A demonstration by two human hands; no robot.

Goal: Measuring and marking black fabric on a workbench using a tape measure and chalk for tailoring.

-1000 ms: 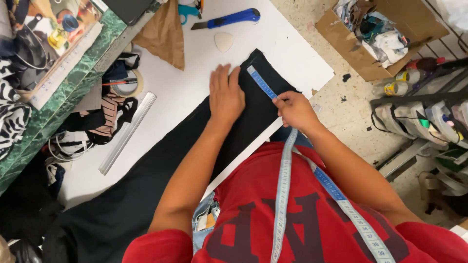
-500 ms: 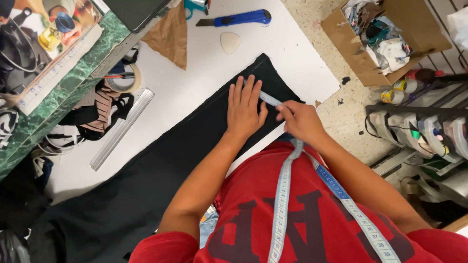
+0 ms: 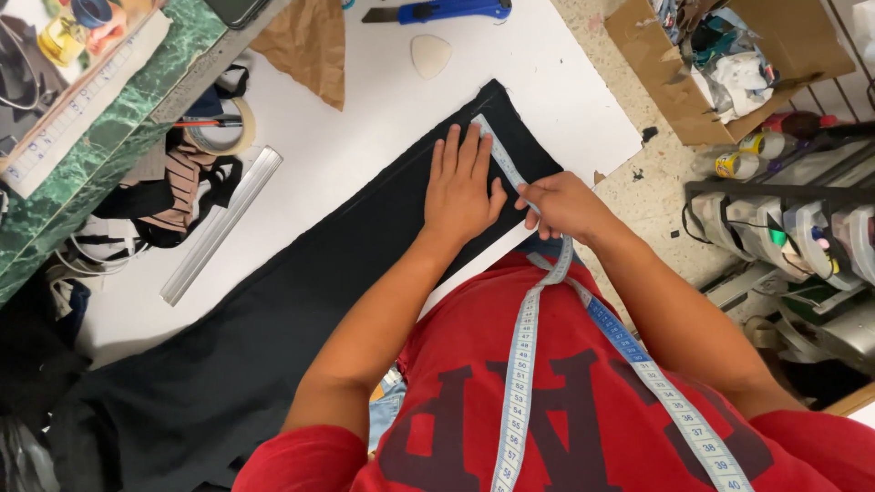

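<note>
The left hand (image 3: 463,187) has slid toward the cloth's (image 3: 273,319) upper end, fingers flat and together; the right hand (image 3: 563,205) pinches the tape (image 3: 499,155), now laid along that edge.

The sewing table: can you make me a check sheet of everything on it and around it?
Surface: white board table top, mostly covered by cloth.
Job's things: long black fabric strip lying flat; blue measuring tape laid along its end, draped around the person's neck.
Clutter: clear plastic ruler, blue utility knife, pale tailor's chalk, brown paper piece, tape roll.
Grippers: left hand flat on the fabric; right hand pinching the tape.
Cables: white cords at the table's left edge.
Surroundings: cardboard box of rags, speckled floor, green marble counter.
</note>
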